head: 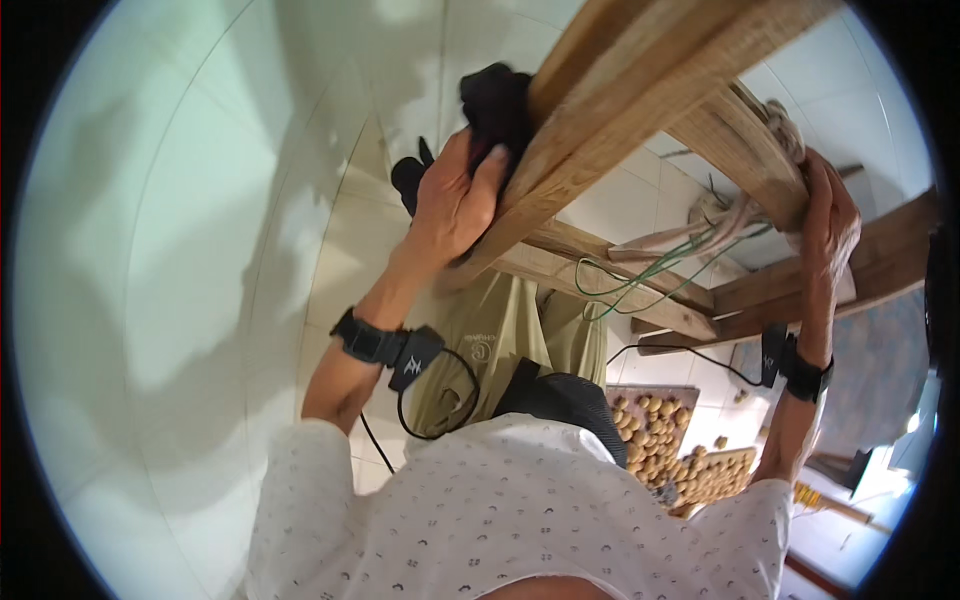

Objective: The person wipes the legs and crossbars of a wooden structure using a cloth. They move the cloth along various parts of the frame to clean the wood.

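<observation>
My left hand (459, 196) grips a crumpled black cloth (495, 101), which presses against the side of a long wooden beam (600, 139). Part of the dark fabric sticks out behind the fingers. On the right, my right hand (829, 206) is wrapped over the end of a shorter wooden piece (742, 150) in the same frame; its fingertips are hidden behind the wood. Beside that hand, a knotted pale cloth strip (784, 127) is tied around the frame. Thin green cord (637, 281) dangles in loops below it.
Lower crossbars (615, 274) of the wooden frame pass just before my legs. A tiled wall (187, 247) rises on the left. Round brown items, possibly walnuts (652, 431), lie on mats at lower right. Black cables (476, 390) run from both wristbands.
</observation>
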`<state>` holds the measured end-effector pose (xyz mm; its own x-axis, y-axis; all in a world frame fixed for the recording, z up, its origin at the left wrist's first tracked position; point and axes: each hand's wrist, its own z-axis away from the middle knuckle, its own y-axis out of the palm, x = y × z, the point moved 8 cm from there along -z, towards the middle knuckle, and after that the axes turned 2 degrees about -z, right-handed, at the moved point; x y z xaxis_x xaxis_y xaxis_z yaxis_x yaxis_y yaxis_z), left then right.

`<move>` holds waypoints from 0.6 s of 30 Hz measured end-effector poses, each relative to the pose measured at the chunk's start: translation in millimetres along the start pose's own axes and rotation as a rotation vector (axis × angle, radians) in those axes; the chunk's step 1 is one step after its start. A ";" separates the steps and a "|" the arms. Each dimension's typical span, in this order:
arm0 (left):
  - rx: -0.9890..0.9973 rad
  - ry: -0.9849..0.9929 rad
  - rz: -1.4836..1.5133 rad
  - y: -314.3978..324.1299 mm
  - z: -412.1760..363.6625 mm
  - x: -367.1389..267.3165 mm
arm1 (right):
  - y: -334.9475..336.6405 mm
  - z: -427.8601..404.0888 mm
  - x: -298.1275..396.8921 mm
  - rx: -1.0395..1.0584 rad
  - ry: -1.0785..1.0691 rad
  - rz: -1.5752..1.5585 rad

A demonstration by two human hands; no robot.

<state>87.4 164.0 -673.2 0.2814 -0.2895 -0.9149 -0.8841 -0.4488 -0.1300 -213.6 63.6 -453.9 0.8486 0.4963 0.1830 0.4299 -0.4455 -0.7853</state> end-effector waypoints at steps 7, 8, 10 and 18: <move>0.130 -0.159 -0.252 -4.2 60.3 39.6 | 2.7 2.4 -10.8 0.047 0.026 0.065; 0.153 -0.199 -0.303 -4.3 68.2 45.8 | 4.4 2.1 -15.8 0.079 0.031 0.084; 0.110 -0.039 -0.358 -6.0 76.3 39.9 | 5.0 -0.2 -19.0 0.064 -0.130 0.114; 0.271 -0.151 -0.347 -38.0 101.0 4.9 | -9.9 4.6 -20.9 0.053 -0.221 0.190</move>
<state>84.7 265.0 -711.4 0.5380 -0.0258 -0.8426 -0.8187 -0.2542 -0.5149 -237.0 61.1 -452.7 0.8223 0.5604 -0.0991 0.2479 -0.5095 -0.8240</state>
